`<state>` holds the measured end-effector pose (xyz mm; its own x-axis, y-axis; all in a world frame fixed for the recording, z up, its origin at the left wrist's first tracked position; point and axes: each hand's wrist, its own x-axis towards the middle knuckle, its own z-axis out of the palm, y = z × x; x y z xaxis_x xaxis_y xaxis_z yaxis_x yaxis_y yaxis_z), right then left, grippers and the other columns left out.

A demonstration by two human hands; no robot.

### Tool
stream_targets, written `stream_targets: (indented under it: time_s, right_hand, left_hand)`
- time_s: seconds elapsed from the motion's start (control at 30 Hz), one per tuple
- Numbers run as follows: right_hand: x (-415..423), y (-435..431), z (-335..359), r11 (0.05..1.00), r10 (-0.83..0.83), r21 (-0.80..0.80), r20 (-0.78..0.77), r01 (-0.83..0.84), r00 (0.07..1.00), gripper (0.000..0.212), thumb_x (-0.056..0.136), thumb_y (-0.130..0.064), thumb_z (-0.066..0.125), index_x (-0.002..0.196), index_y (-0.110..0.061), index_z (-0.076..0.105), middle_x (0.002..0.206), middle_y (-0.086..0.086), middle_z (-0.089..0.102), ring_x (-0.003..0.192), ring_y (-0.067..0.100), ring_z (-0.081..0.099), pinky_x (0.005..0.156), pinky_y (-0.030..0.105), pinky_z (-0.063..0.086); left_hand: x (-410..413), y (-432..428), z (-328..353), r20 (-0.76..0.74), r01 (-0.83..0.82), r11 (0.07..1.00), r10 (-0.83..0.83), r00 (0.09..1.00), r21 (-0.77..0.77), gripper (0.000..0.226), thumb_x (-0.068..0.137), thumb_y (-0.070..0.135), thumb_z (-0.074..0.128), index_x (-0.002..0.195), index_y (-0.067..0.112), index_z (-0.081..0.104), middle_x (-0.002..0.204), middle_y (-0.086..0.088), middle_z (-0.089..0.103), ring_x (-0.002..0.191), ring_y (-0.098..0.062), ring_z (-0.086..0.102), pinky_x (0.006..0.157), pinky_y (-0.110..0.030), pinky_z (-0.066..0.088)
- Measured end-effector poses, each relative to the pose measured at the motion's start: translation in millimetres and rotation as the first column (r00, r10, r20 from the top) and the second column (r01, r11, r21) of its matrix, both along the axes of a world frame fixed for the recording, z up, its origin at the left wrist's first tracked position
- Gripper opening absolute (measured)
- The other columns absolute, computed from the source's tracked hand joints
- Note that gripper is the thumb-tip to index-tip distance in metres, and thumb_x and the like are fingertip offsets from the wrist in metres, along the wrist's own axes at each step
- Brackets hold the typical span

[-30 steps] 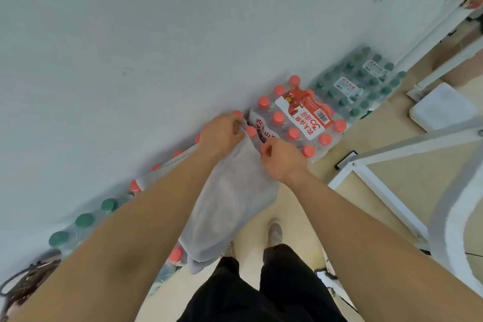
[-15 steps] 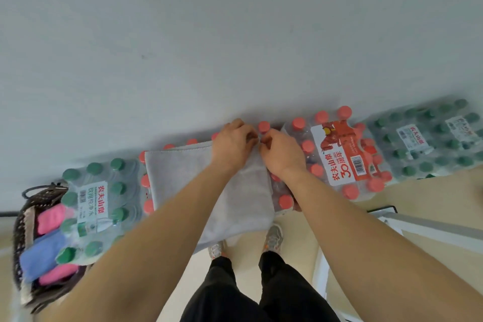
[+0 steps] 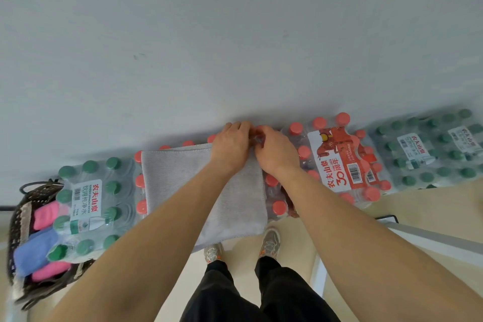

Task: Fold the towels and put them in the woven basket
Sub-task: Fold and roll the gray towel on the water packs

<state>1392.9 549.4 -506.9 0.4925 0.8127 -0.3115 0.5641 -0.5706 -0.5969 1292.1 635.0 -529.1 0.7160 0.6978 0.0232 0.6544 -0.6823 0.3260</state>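
Hands met at the far right corner of a grey rectangular cloth towel (image 3: 170, 185), which lay spread flat over a shrink-wrapped pack of red-capped water bottles (image 3: 277, 207) set against a pale grey wall (image 3: 235, 34). The left hand (image 3: 230, 149) sat knuckles-up on the towel, its fingers curled over the far hem and pinching it. The right hand (image 3: 278, 154) was just beside it, fingers likewise curled and nipping the same corner, so that the two hands touched. The fingertips themselves were mostly hidden behind the knuckles. The towel's near edge hung over the front of the pack, above a pair of grey sports shoes (image 3: 270, 240) and black trousers (image 3: 248, 293) on a beige floor (image 3: 339, 222).

A dark woven basket with a loop handle (image 3: 18, 230) stood on the floor at the far left, well apart from the grey towel. In it lay a folded pink towel (image 3: 45, 214), a folded blue towel (image 3: 34, 251) and another folded pink towel (image 3: 49, 272), side by side. Between the basket and the grey towel was a shrink-wrapped pack of green-capped bottles with a white label (image 3: 86, 206), its near end overlapping the basket's rim. To the right of the hands sat a second red-capped pack with a red label (image 3: 339, 159), and beyond it more green-capped packs (image 3: 431, 149) along the wall. A white metal frame (image 3: 431, 240) showed at the right.
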Motion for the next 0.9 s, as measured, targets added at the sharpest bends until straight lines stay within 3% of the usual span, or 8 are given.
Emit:
stream_targets:
  time_s: [0.13, 0.3, 0.4, 0.53, 0.67, 0.77, 0.83, 0.9]
  right_hand:
    - [4, 4, 3, 0.998, 0.032, -0.06, -0.011, -0.033, 0.999, 0.037, 0.09, -0.017, 0.051, 0.124, -0.029, 0.058, 0.122, 0.005, 0.054, 0.105, 0.027, 0.06, 0.086, 0.041, 0.053]
    - [5, 8, 8, 0.996, 0.054, -0.069, -0.123, -0.063, 0.991, 0.045, 0.078, -0.034, 0.038, 0.113, -0.029, 0.066, 0.113, 0.007, 0.062, 0.103, 0.031, 0.062, 0.088, 0.046, 0.053]
    - [6, 7, 14, 0.997, 0.058, -0.04, -0.214, -0.068, 0.975, 0.027, 0.09, -0.032, 0.047, 0.106, -0.023, 0.066, 0.102, -0.001, 0.07, 0.097, 0.026, 0.065, 0.085, 0.042, 0.053]
    - [3, 4, 22, 0.997, 0.059, 0.069, -0.369, -0.036, 0.928, 0.021, 0.1, -0.025, 0.051, 0.112, -0.02, 0.067, 0.111, -0.001, 0.068, 0.103, 0.016, 0.061, 0.084, 0.028, 0.045]
    - [-5, 4, 34, 0.991, 0.113, 0.111, -0.333, -0.08, 0.936, 0.023, 0.101, -0.027, 0.052, 0.113, -0.024, 0.07, 0.104, -0.004, 0.069, 0.092, 0.012, 0.061, 0.065, 0.014, 0.04]
    - [-11, 6, 39, 0.993, 0.094, 0.103, -0.339, -0.062, 0.936, 0.023, 0.099, -0.03, 0.055, 0.116, -0.026, 0.07, 0.108, -0.009, 0.068, 0.097, 0.008, 0.06, 0.068, 0.012, 0.039]
    - [-16, 9, 42, 0.994, 0.05, 0.11, -0.349, -0.012, 0.936, 0.021, 0.097, -0.027, 0.057, 0.112, -0.023, 0.07, 0.109, -0.008, 0.068, 0.1, 0.008, 0.061, 0.073, 0.015, 0.041]
    - [-21, 13, 44, 0.991, 0.012, 0.128, -0.319, 0.03, 0.948, 0.016, 0.095, -0.02, 0.055, 0.103, -0.017, 0.068, 0.103, -0.005, 0.068, 0.096, 0.012, 0.061, 0.072, 0.018, 0.041]
  left_hand:
    - [0, 0, 2, 0.004, 0.025, 0.999, -0.025, 1.0, -0.021, 0.014, 0.086, 0.015, 0.066, 0.098, 0.01, 0.062, 0.089, -0.009, 0.067, 0.082, -0.032, 0.055, 0.067, -0.041, 0.045]
    - [-4, -1, 10, 0.047, -0.008, 0.991, 0.014, 0.999, -0.136, 0.018, 0.084, 0.015, 0.063, 0.102, 0.015, 0.061, 0.098, -0.001, 0.069, 0.089, -0.027, 0.065, 0.077, -0.044, 0.049]
    - [-9, -1, 23, 0.157, -0.043, 0.972, 0.082, 0.984, -0.232, 0.015, 0.085, 0.015, 0.065, 0.099, 0.015, 0.062, 0.098, 0.001, 0.07, 0.09, -0.025, 0.065, 0.081, -0.042, 0.05]
    - [-19, -1, 42, 0.236, -0.091, 0.919, 0.193, 0.952, -0.383, 0.009, 0.086, 0.013, 0.067, 0.093, 0.015, 0.062, 0.089, 0.005, 0.066, 0.08, -0.016, 0.062, 0.075, -0.031, 0.051]
    - [-32, -2, 54, 0.271, -0.135, 0.89, 0.273, 0.923, -0.436, 0.011, 0.085, 0.012, 0.07, 0.088, 0.018, 0.062, 0.079, 0.014, 0.063, 0.073, -0.005, 0.06, 0.068, -0.017, 0.045]
    - [-43, -2, 60, 0.268, -0.157, 0.888, 0.293, 0.918, -0.433, 0.009, 0.086, 0.016, 0.071, 0.09, 0.017, 0.063, 0.078, 0.014, 0.061, 0.072, -0.002, 0.058, 0.063, -0.007, 0.041]
    - [-53, 0, 61, 0.238, -0.161, 0.892, 0.28, 0.93, -0.422, 0.011, 0.087, 0.024, 0.071, 0.092, 0.018, 0.063, 0.081, 0.01, 0.065, 0.074, -0.006, 0.06, 0.065, -0.01, 0.043]
    - [-68, 4, 60, 0.158, -0.179, 0.907, 0.255, 0.954, -0.382, 0.014, 0.088, 0.03, 0.069, 0.094, 0.02, 0.062, 0.086, 0.008, 0.068, 0.081, -0.014, 0.064, 0.074, -0.027, 0.05]
